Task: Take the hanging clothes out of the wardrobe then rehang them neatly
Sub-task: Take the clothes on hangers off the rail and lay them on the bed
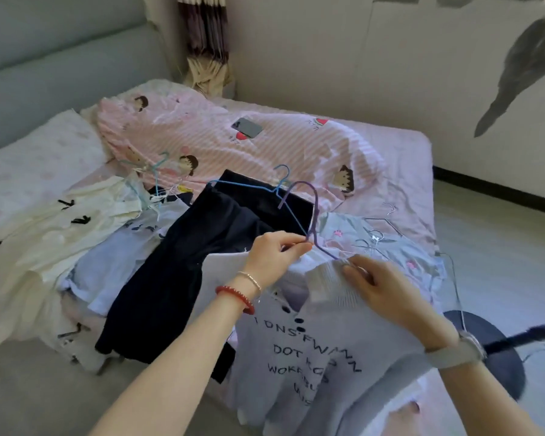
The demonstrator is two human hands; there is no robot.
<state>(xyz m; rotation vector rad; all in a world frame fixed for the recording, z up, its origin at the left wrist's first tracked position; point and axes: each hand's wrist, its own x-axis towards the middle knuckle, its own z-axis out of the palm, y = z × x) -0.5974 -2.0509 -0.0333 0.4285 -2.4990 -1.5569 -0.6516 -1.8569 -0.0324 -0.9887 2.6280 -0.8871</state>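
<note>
On the near edge of the bed [400, 146], a pale knitted sweater [321, 347] with dark lettering lies across the heap of clothes, its ribbed collar turned up toward the camera. The left hand [271, 256] pinches the shoulder wire of a purple hanger [313, 215] between thumb and fingers, just where it meets the neck opening. The right hand [381, 287] rests on the collar with fingers [353, 272] bent over the knit; motion blur hides whether they truly grip it.

The sweater looks light, soft and stretchy, so it will probably sag and slide rather than hold any shape. Taking it by the ribbed collar seems safest, since that band is the firmest part. The hanger appears thin, stiff and springy; its hook or the twisted neck below it gives the surest hold. A dark garment [183, 272] on a blue hanger [265, 187] lies just beside, where the wires could tangle.
</note>
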